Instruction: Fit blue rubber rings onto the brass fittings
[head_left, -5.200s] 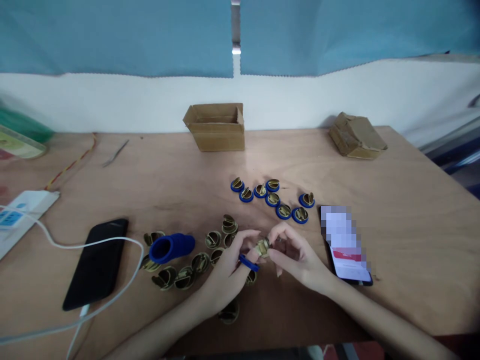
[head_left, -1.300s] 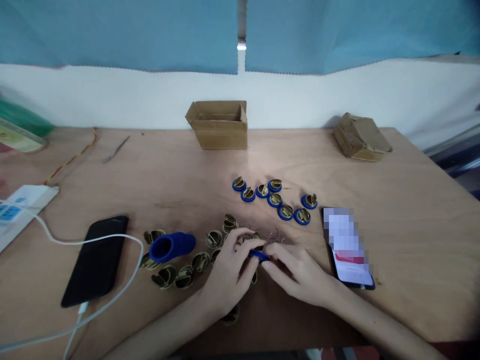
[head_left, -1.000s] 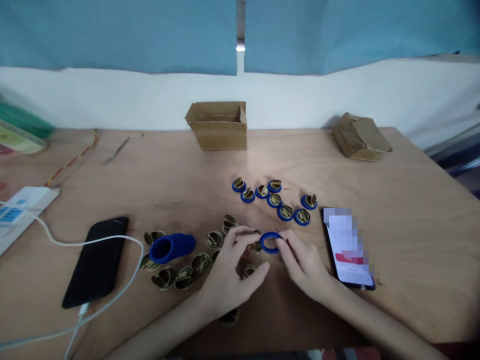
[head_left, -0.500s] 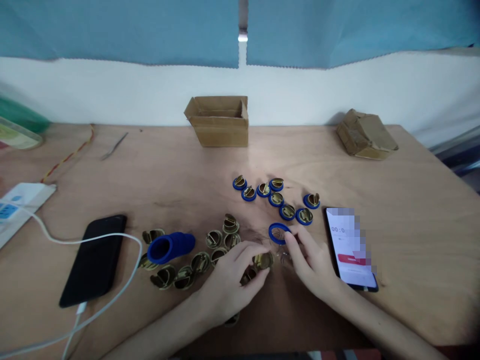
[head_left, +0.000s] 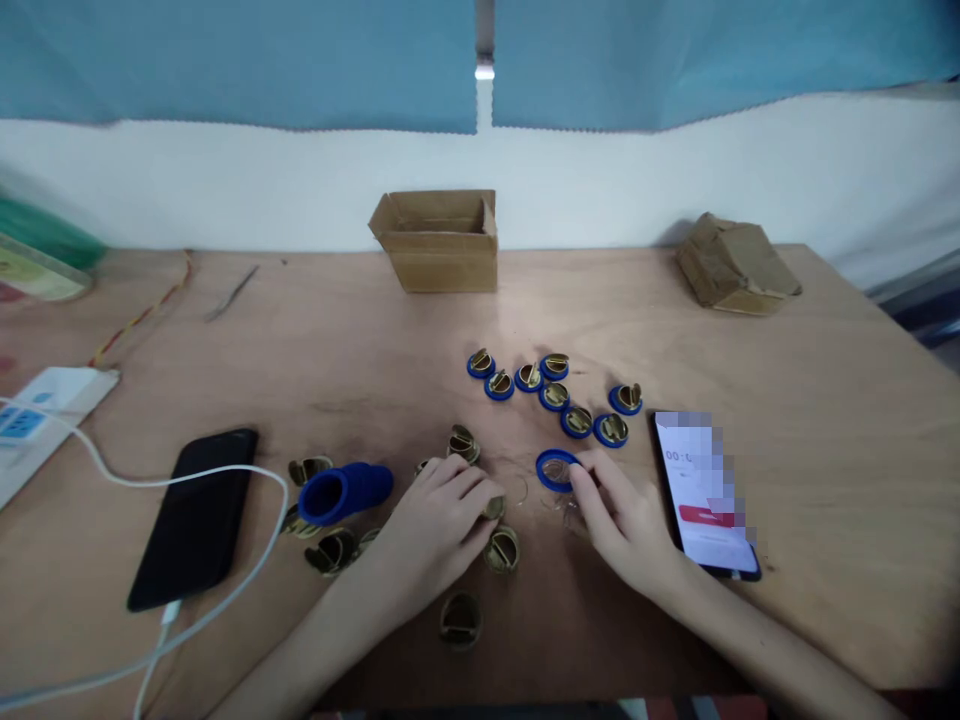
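My left hand is closed, its thumb and fingers around a brass-coloured round metal piece. Between thumb and forefinger, my right hand pinches a blue ring held just above the table. Around and under my left hand lie several loose brass pieces with raised flaps, among them one close by and one nearer the front edge. A stack of blue rings rests on its side left of my left hand. Beyond my right hand sit several brass pieces seated in blue rings.
Thin clear rings lie between my hands. A lit phone is to the right, a dark phone with a white cable to the left. An open cardboard box and a crumpled one stand at the back.
My left hand has moved left with the brass piece, uncovering pieces near the front and covering others. My right hand holds the blue ring in nearly the same place.
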